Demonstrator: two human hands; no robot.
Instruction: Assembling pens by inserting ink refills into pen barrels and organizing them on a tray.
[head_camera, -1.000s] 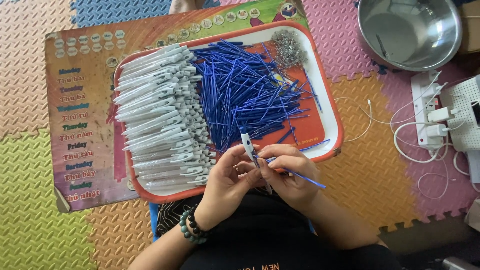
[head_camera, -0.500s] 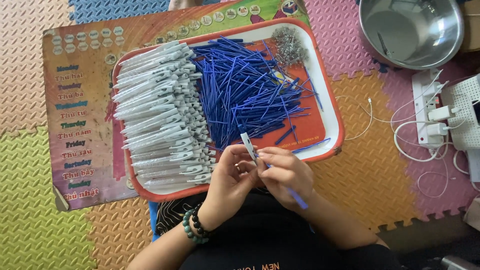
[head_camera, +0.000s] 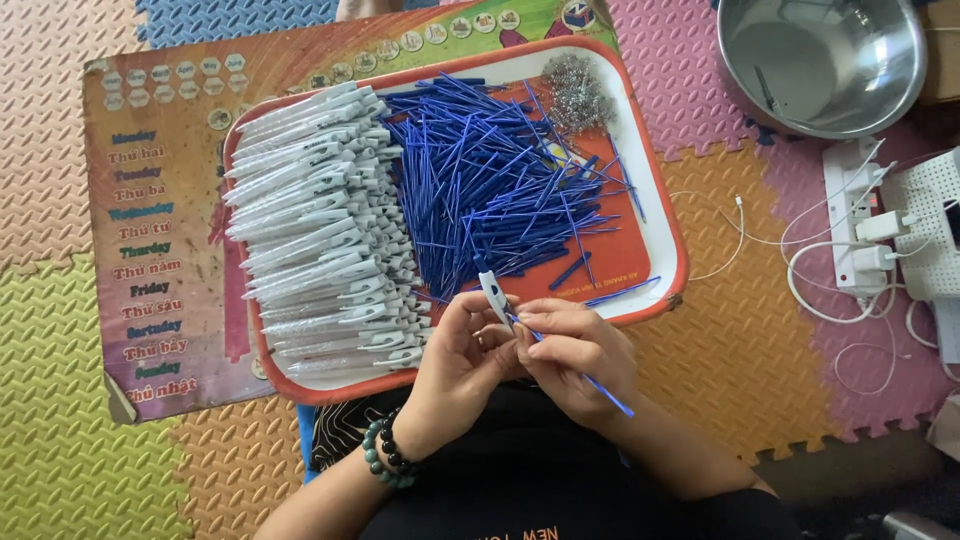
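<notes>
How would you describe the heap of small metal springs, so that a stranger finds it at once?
Start at the orange tray on the foam floor mat. Go to its far right corner, past the pile of blue refills. The springs lie there as a small silvery heap, the only shiny metal bits on the tray.

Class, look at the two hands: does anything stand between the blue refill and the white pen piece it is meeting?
Nothing visible does. The left hand holds the white pen piece, and the right hand holds the blue refill, whose upper end already reaches it.
</notes>
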